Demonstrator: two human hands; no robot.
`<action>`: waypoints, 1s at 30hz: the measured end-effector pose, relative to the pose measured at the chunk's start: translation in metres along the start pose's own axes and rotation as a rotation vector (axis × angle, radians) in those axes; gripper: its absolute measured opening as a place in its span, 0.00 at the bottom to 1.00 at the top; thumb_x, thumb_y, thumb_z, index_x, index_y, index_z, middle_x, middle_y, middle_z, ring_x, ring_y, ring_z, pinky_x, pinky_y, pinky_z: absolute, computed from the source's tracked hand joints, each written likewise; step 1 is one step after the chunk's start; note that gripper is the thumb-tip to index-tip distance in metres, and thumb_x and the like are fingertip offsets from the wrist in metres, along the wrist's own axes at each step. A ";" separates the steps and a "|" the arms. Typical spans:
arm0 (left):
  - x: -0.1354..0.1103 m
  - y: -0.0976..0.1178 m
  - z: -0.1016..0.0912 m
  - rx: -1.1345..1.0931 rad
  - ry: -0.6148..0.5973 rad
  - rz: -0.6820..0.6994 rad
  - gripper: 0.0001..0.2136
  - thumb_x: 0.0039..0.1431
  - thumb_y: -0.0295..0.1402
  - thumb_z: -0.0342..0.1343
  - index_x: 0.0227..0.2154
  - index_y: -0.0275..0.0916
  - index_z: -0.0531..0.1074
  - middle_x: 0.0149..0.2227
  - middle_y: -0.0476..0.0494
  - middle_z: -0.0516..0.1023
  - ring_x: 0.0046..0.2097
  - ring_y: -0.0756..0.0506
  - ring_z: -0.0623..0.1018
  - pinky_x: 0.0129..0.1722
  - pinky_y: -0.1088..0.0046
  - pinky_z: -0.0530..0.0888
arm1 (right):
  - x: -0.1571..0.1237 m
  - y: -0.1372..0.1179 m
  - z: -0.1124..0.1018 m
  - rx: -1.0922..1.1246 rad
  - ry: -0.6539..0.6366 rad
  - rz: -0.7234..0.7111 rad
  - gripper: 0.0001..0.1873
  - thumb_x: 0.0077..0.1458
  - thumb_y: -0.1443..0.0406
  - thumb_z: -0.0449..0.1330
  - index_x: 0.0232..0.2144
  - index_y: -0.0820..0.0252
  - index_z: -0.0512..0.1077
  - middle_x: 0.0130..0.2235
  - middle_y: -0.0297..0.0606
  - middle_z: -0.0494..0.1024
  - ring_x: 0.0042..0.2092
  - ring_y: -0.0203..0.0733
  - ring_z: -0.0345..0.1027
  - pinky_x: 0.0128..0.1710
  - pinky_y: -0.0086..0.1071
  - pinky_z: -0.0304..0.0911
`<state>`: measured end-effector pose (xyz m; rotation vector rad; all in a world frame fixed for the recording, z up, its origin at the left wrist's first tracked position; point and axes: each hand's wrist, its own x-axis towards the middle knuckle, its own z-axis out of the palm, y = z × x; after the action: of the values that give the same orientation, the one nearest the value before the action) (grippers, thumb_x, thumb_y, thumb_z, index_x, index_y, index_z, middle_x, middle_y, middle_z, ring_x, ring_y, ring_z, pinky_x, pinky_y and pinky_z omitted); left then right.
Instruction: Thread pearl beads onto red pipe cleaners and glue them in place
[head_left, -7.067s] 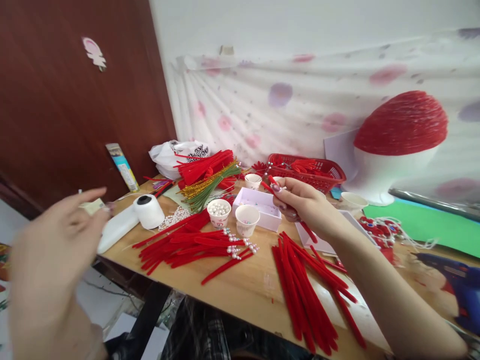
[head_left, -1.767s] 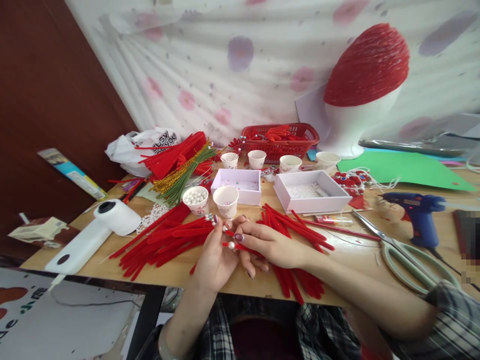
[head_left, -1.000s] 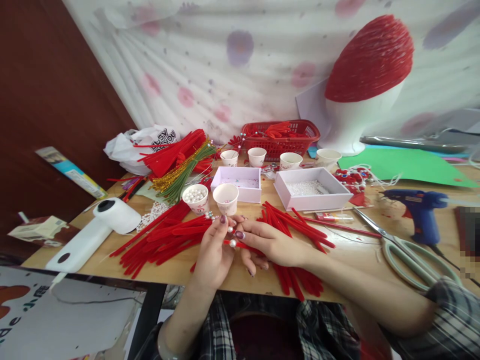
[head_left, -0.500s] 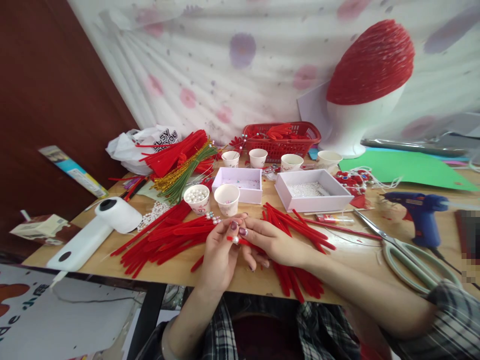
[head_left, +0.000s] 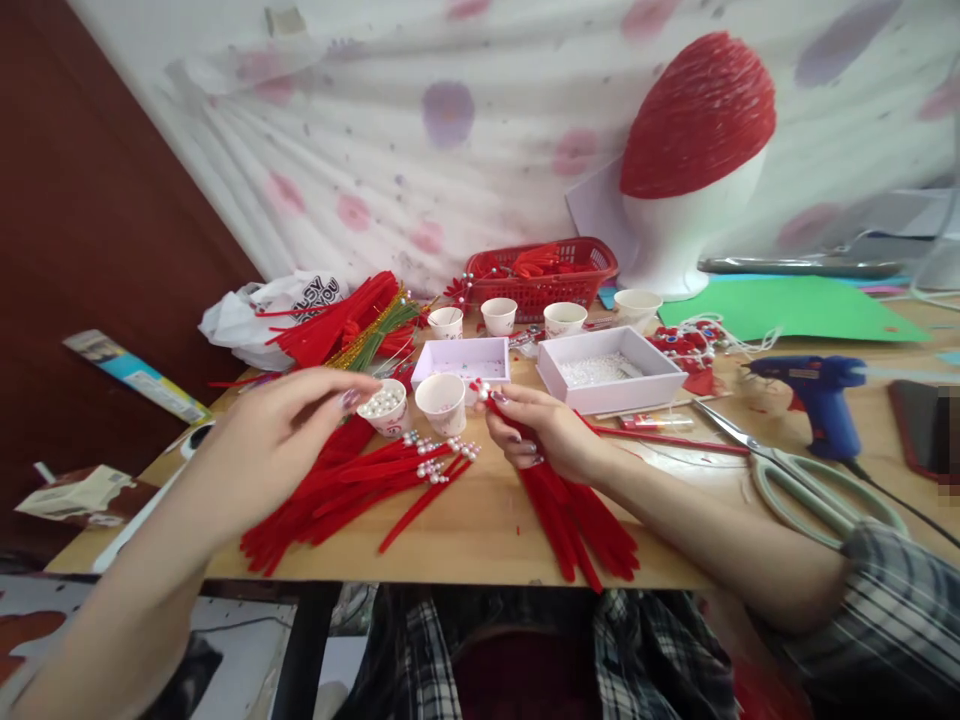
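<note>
My right hand (head_left: 541,432) is closed on a red pipe cleaner (head_left: 491,398) that carries a white pearl at its tip, just right of a paper cup (head_left: 441,401). My left hand (head_left: 281,435) is lifted above the table. Its fingers stretch toward the paper cup of pearls (head_left: 383,408) with nothing visible in them. Between the hands lies a pile of red pipe cleaners (head_left: 341,490), some tipped with pearls (head_left: 439,458). A second red bundle (head_left: 581,515) lies under my right wrist.
Two pale boxes (head_left: 459,360) (head_left: 609,369), more cups (head_left: 564,318) and a red basket (head_left: 541,275) stand behind. Scissors (head_left: 795,480), a blue glue gun (head_left: 821,400) and green paper (head_left: 795,308) lie to the right. A red-topped head form (head_left: 694,130) stands at the back, a white bag (head_left: 255,315) at the left.
My left hand has let go of the pipe cleaner and swung left and up toward the pearl cup. My right hand has carried the pearl-tipped stem farther back. The view has shifted slightly.
</note>
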<state>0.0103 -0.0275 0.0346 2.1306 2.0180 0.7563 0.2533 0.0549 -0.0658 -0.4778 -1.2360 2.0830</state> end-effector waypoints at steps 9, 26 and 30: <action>0.099 0.017 0.085 0.270 -0.605 0.286 0.09 0.43 0.24 0.51 0.18 0.37 0.75 0.20 0.46 0.76 0.22 0.48 0.69 0.25 0.73 0.64 | 0.002 -0.003 -0.009 0.031 0.036 0.003 0.06 0.61 0.68 0.52 0.34 0.63 0.69 0.19 0.25 0.61 0.17 0.27 0.39 0.16 0.22 0.37; 0.111 0.014 0.090 0.326 -0.618 0.409 0.10 0.47 0.23 0.52 0.19 0.36 0.77 0.20 0.45 0.76 0.23 0.48 0.66 0.28 0.71 0.60 | 0.003 -0.005 -0.011 -0.021 0.069 0.010 0.07 0.62 0.68 0.52 0.33 0.63 0.68 0.20 0.25 0.60 0.17 0.27 0.41 0.16 0.22 0.37; 0.109 0.014 0.083 0.331 -0.588 0.434 0.09 0.50 0.24 0.53 0.21 0.38 0.77 0.21 0.47 0.77 0.24 0.48 0.68 0.30 0.73 0.62 | 0.003 -0.005 -0.011 -0.025 0.060 0.011 0.08 0.62 0.66 0.52 0.33 0.63 0.68 0.19 0.24 0.60 0.17 0.27 0.40 0.17 0.23 0.37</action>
<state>0.0575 0.0967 -0.0022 2.6002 1.4634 -0.2001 0.2592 0.0653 -0.0666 -0.5552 -1.2283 2.0499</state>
